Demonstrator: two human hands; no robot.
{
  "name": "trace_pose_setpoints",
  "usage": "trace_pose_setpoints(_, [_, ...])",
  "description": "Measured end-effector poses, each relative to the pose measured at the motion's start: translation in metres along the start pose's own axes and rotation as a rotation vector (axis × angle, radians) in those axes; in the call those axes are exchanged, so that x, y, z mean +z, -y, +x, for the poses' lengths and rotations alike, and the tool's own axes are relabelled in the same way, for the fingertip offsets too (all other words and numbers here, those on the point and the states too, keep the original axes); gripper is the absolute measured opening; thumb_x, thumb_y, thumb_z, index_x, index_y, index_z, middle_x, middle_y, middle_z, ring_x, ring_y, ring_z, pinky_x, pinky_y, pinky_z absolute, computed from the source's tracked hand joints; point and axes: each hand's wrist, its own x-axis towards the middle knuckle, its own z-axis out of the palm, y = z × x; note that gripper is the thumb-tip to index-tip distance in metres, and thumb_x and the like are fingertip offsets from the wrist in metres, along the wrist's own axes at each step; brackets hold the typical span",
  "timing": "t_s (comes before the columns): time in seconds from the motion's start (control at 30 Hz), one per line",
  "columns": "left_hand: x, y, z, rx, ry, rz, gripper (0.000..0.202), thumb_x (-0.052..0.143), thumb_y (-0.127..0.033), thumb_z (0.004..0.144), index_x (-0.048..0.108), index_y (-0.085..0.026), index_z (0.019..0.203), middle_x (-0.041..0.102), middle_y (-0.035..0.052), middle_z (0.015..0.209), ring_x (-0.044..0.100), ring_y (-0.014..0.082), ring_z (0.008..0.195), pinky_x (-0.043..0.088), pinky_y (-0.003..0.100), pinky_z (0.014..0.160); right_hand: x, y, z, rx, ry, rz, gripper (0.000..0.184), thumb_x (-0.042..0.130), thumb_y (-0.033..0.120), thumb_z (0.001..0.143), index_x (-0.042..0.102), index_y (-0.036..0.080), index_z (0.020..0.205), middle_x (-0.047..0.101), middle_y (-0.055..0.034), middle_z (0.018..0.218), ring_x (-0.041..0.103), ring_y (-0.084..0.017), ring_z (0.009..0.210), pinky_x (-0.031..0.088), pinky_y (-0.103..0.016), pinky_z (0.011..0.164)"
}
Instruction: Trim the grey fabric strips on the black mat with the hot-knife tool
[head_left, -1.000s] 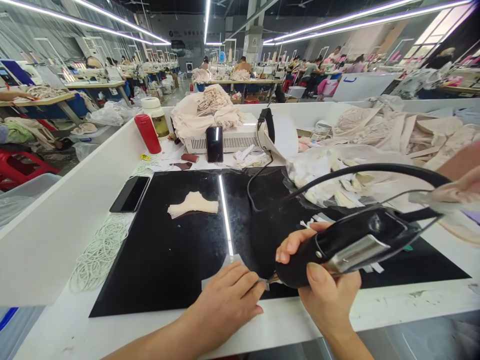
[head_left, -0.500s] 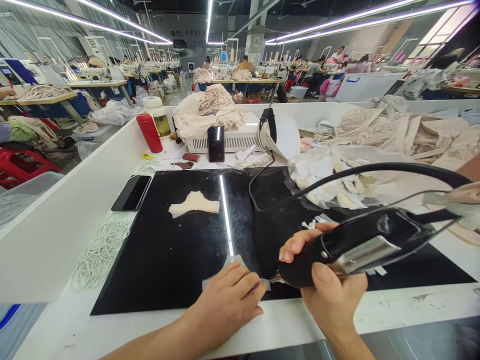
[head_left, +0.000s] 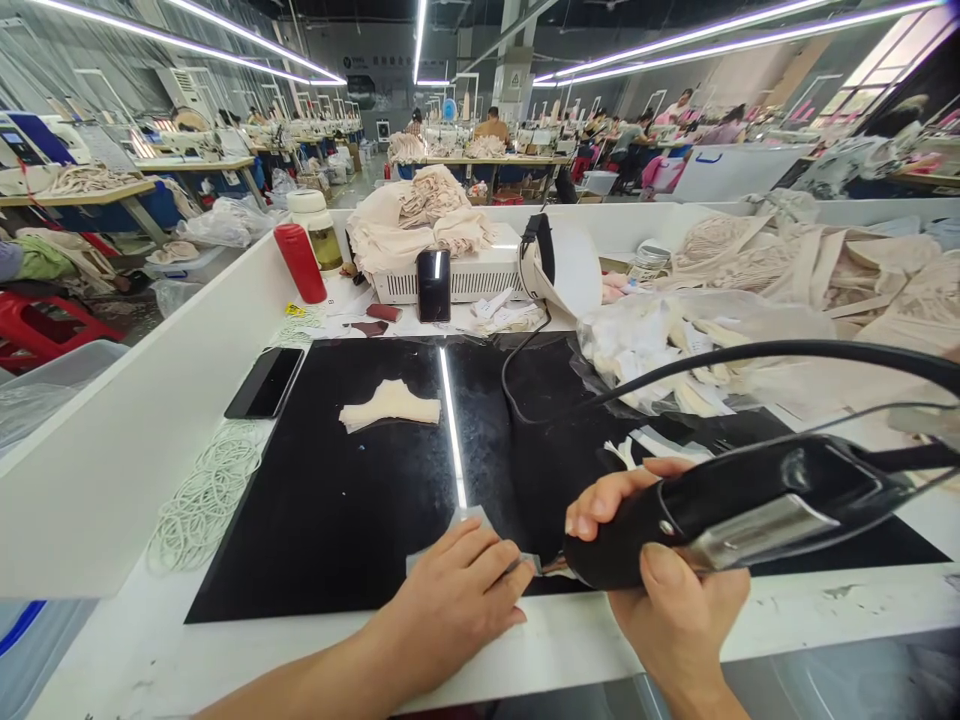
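Note:
My left hand [head_left: 457, 600] lies flat, fingers stretched out, pressing a grey translucent template-like piece [head_left: 471, 518] onto the black mat [head_left: 300, 540]. Most of that piece is hidden under the fingers. My right hand [head_left: 667, 610] is wrapped round a black corded handheld power tool [head_left: 735, 500] with a metal lever on its side. Its thin metal tip [head_left: 555, 566] points left and meets or nearly meets the piece's right end; exact contact cannot be made out. Farther back on the mat lies a cream fabric cutout [head_left: 391, 403].
White strips [head_left: 622, 452] and a plastic bag of cream pieces [head_left: 675, 350] lie at the right. The tool's black cable [head_left: 780, 350] arches over them. A phone [head_left: 266, 383] and pale green cord [head_left: 202, 500] line the left side. Behind stands a white box [head_left: 480, 285] under beige fabric.
The power tool and my right hand have shifted slightly right and down, and the cable has dropped a little. My left hand stays on the grey piece.

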Motion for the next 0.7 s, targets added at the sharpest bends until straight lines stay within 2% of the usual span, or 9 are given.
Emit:
trace_pose_setpoints(0.2, [0.005,0.0,-0.002,0.008,0.022,-0.017,0.042,0.07,-0.037,0.098,0.059,-0.014,0.131,0.066,0.0056,0.118,0.062,0.0213,0.109,0.046,0.038,0.111,-0.001,-0.004,-0.001,0.01,-0.01,-0.021,0.034,0.074,0.036,0.093,0.058,0.029,0.122,0.063,0.0005,0.083,0.06,-0.018,0.067,0.055,-0.036,0.063])
trace_pose_setpoints(0.3, [0.001,0.001,-0.001,-0.006,0.02,-0.058,0.04,0.069,-0.036,0.099,0.059,-0.015,0.131,0.067,0.0055,0.121,0.062,0.0217,0.113,0.043,0.04,0.116,0.002,0.002,0.004,-0.003,-0.038,0.002,0.035,0.077,0.038,0.089,0.061,0.028,0.119,0.063,0.001,0.082,0.061,-0.017,0.065,0.055,-0.034,0.061])
trace_pose_setpoints(0.43, [-0.028,0.009,-0.004,-0.088,0.049,-0.14,0.036,0.064,-0.035,0.102,0.058,-0.017,0.133,0.065,0.0065,0.132,0.059,0.0219,0.126,0.038,0.047,0.123,0.014,0.014,0.012,0.004,-0.085,0.059,0.04,0.084,0.041,0.082,0.063,0.027,0.113,0.064,0.0021,0.077,0.059,-0.017,0.061,0.055,-0.032,0.057])
trace_pose_setpoints(0.57, [-0.062,0.026,-0.021,-0.287,0.088,-0.197,0.034,0.068,-0.029,0.099,0.061,-0.019,0.132,0.064,0.0084,0.129,0.061,0.0232,0.121,0.044,0.05,0.119,0.031,0.009,0.011,0.041,-0.037,0.115,0.041,0.084,0.042,0.082,0.062,0.027,0.114,0.064,0.0017,0.077,0.06,-0.017,0.061,0.055,-0.032,0.057])
trace_pose_setpoints(0.63, [-0.069,0.032,-0.035,-0.385,0.085,-0.234,0.035,0.073,-0.026,0.095,0.064,-0.021,0.128,0.065,0.0073,0.126,0.062,0.0235,0.117,0.049,0.047,0.114,0.04,0.001,0.008,0.046,0.005,0.131,0.039,0.081,0.041,0.085,0.061,0.028,0.117,0.065,0.0014,0.079,0.061,-0.017,0.063,0.055,-0.033,0.06])
trace_pose_setpoints(0.7, [-0.069,0.033,-0.048,-0.454,0.07,-0.264,0.036,0.078,-0.023,0.092,0.066,-0.021,0.125,0.065,0.0062,0.124,0.062,0.0232,0.117,0.053,0.043,0.109,0.048,-0.008,0.003,0.054,0.049,0.145,0.037,0.078,0.038,0.088,0.061,0.029,0.119,0.064,0.0012,0.081,0.061,-0.017,0.065,0.055,-0.034,0.062])
